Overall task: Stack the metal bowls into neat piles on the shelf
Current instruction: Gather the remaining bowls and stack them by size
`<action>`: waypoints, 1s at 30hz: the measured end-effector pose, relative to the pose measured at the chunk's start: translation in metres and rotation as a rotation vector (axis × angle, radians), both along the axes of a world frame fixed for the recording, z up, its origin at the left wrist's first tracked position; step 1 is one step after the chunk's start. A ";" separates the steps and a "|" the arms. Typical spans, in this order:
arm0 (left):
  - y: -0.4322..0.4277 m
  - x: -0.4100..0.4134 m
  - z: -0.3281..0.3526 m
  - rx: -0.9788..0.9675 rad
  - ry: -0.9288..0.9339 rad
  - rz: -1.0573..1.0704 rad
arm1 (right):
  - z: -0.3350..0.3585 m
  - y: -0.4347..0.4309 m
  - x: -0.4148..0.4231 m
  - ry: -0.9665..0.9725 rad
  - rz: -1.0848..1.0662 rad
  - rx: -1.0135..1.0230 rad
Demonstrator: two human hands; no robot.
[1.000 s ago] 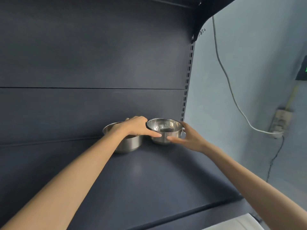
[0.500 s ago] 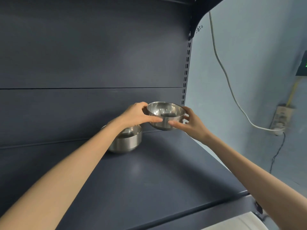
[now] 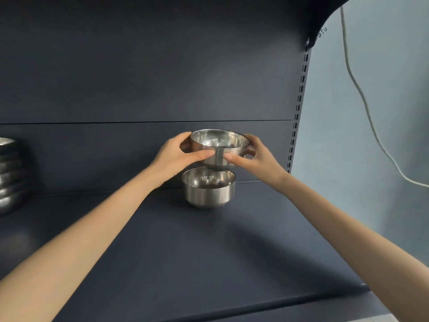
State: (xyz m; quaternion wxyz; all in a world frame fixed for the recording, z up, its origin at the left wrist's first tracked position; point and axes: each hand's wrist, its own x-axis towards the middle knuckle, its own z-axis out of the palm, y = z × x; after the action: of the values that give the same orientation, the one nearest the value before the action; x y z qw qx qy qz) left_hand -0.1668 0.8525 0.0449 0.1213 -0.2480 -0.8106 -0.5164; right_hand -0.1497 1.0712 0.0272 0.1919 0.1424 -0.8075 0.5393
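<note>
A shiny round steel bowl (image 3: 219, 145) is gripped between curled fingers of the left hand (image 3: 176, 156) and right hand (image 3: 257, 156). Just beneath the fingers, a matching steel bowl (image 3: 209, 190) is seated on the dark shelf (image 3: 209, 256).

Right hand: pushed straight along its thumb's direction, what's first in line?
Likely the left hand: both hands grip the raised bowl, and the thumb of the right hand points left across its front wall at the left thumb tip, just apart.

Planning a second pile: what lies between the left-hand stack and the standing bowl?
Head view: bare shelf between stack and standing bowl; only the left forearm crosses above it.
</note>
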 end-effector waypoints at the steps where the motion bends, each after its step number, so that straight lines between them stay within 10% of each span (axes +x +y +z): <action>1: -0.004 0.000 -0.004 0.009 -0.013 -0.001 | -0.002 -0.004 -0.001 -0.011 0.010 0.004; 30: -0.024 -0.005 -0.053 -0.039 -0.192 -0.032 | -0.037 -0.019 0.005 -0.150 0.111 0.010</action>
State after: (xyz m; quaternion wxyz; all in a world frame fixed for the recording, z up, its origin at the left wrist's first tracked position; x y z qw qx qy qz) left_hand -0.1715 0.8280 -0.0085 0.0296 -0.2126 -0.8243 -0.5238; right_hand -0.1451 1.0523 -0.0096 0.0998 0.1472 -0.8131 0.5543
